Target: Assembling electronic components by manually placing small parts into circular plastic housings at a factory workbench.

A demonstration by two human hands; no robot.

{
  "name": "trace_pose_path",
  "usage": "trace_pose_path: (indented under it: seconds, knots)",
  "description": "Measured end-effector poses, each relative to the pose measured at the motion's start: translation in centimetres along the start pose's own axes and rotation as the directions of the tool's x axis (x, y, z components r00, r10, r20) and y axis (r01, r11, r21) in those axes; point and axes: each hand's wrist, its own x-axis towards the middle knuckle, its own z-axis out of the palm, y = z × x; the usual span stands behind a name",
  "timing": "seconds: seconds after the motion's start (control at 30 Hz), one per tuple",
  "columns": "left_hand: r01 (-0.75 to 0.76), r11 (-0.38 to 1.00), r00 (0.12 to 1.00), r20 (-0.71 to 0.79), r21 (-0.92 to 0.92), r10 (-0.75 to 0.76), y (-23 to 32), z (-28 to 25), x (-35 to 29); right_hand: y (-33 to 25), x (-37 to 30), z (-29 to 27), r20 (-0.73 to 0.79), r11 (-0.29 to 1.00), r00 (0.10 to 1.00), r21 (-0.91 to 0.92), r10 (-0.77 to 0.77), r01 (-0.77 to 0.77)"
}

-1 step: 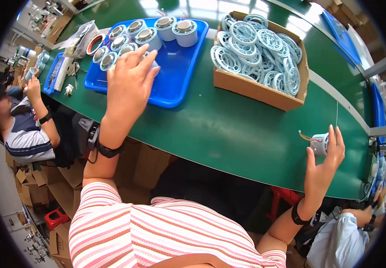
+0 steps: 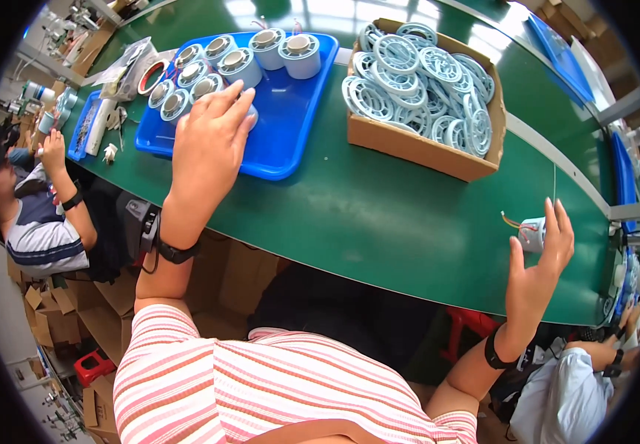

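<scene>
My left hand [image 2: 207, 140] reaches over the blue tray [image 2: 272, 172]. Its fingers and thumb are closed around a light-blue round motor [image 2: 253, 116], mostly hidden beneath them. Several similar motors [image 2: 240, 66], with dark slotted tops and metal centres, stand in the tray's far and left parts. At the right end of the table, my right hand [image 2: 538, 270] has its thumb and fingers around another light-blue motor [image 2: 531, 235]. Thin coloured wires [image 2: 511, 221] stick out of that motor toward the left.
A cardboard box [image 2: 416, 152] heaped with light-blue plastic rings [image 2: 397, 55] stands between my hands, farther back. Left of the tray are a tape roll [image 2: 152, 77], a plastic bag [image 2: 127, 70] and a narrow blue tray [image 2: 83, 129]. Co-workers [image 2: 46, 222] sit on both sides.
My right hand and its motor have shifted slightly right and away from me, with the wires turned a little. My left hand stays over the same motor. The whole view has shifted slightly.
</scene>
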Motion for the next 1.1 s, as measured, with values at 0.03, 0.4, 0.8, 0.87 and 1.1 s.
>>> trace_pose_path:
  seconds: [0.03,0.4,0.8,0.87,1.1]
  knots:
    - [-0.034,0.997,0.997,0.07,0.065,0.029,-0.7,0.4,0.0,-0.6,1.0,-0.3,-0.011,1.0,1.0,-0.018,0.01,-0.01]
    - [0.101,0.962,0.905,0.425,-0.254,0.018,-1.1,-3.5,2.4,-5.1,15.4,11.3,-0.176,0.756,0.77,0.15,-0.614,0.637]
    - [-0.276,0.757,0.885,0.151,-0.592,0.441,7.1,-2.8,-0.3,-7.6,4.6,3.3,0.18,0.854,0.979,0.52,-0.1,-0.009]
    - [-0.305,0.746,0.853,0.178,-0.592,0.49,8.7,-1.3,-0.5,-6.1,1.4,3.8,0.3,0.837,0.951,0.536,-0.07,-0.107]
    - [-0.226,0.788,0.85,0.279,-0.573,0.447,8.6,-0.6,0.1,-4.2,-2.6,3.8,0.348,0.95,0.937,0.302,-0.035,-0.077]
